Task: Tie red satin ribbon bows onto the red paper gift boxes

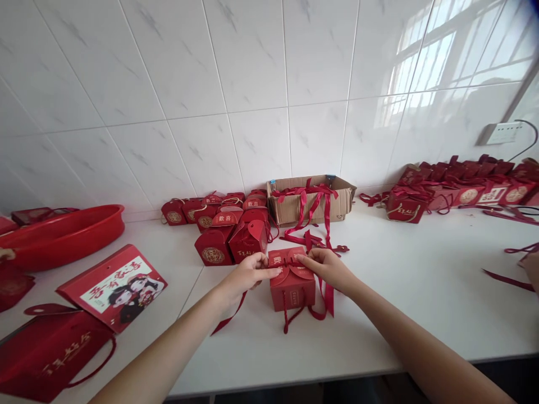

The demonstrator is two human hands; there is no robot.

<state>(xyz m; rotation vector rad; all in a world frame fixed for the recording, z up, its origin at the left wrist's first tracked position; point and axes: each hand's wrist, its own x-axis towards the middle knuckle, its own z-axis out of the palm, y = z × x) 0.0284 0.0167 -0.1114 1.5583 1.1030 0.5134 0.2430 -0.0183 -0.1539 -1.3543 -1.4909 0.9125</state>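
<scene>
A small red gift box point(293, 292) with gold lettering and overlapping rounded top flaps stands upright before me, its twisted cord handle hanging down the front. Across the flaps runs a narrow dark red ribbon point(287, 261). My left hand point(252, 270) is closed at the ribbon's left end, thumb against a flap; a ribbon tail slants down below this hand. On the other side, my right hand point(330, 268) pinches the ribbon by the right flap. More loose ribbon hangs behind and beside the box on the right. Fingertips partly hide what each hand grips.
Behind stands a cardboard box point(337, 209) draped with red ribbons. Several closed gift boxes point(213, 247) cluster left of it; another row point(458, 193) lines the right wall. At left are a red basin point(84, 241), a larger printed box point(118, 286) and another person's hand point(6, 255).
</scene>
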